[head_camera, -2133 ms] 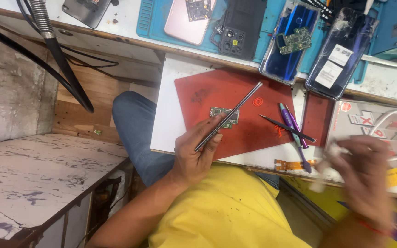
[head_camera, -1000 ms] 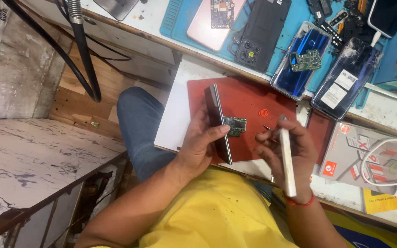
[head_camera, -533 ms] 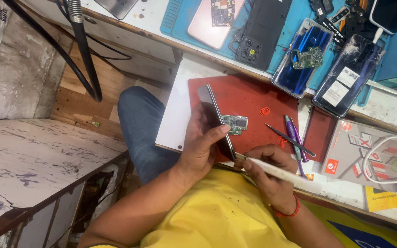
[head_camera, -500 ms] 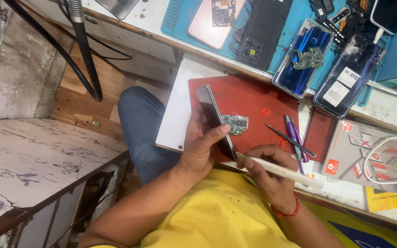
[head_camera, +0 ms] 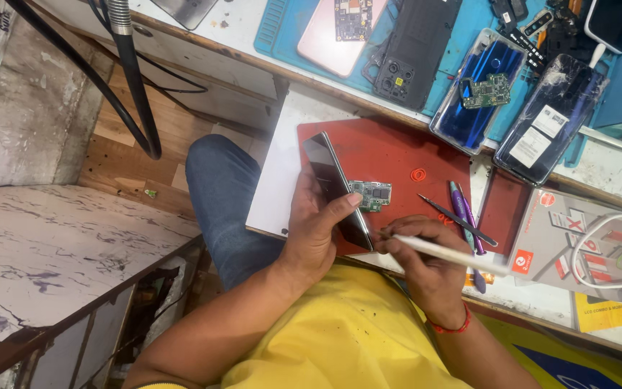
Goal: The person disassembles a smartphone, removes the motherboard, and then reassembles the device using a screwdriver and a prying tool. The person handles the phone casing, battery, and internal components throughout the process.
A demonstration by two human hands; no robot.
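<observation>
The left hand [head_camera: 318,234] is clasped around a dark phone [head_camera: 338,189], thumb pressed along its right edge and fingers wrapped behind, holding it tilted on edge above the near left part of a red work mat [head_camera: 397,155]. The right hand [head_camera: 426,263] is closed in a pen-like pinch on a slim white tool [head_camera: 448,253], whose tip meets the phone's lower corner just beside the left thumb; the tool's far end points off to the right over the bench edge.

A small green circuit board [head_camera: 370,195] lies flat on the mat, just beside the phone and close to both hands. A purple pen-shaped tool [head_camera: 462,212] and thin black tweezers [head_camera: 455,220] lie near the mat's right margin, close to the right knuckles. The mat sits on a white board [head_camera: 282,166] whose near edge overhangs the person's blue-trousered knee [head_camera: 224,187], leaving little free space between bench and body.

Both forearms rise from the bottom of the frame over a yellow shirt [head_camera: 340,338], wrists bent inward so the hands meet at the bench's front edge. Farther back, a blue mat [head_camera: 282,29] carries a pink phone back [head_camera: 336,32], a black phone frame [head_camera: 415,43] and two blue phone backs [head_camera: 476,90], well apart from the hands.
</observation>
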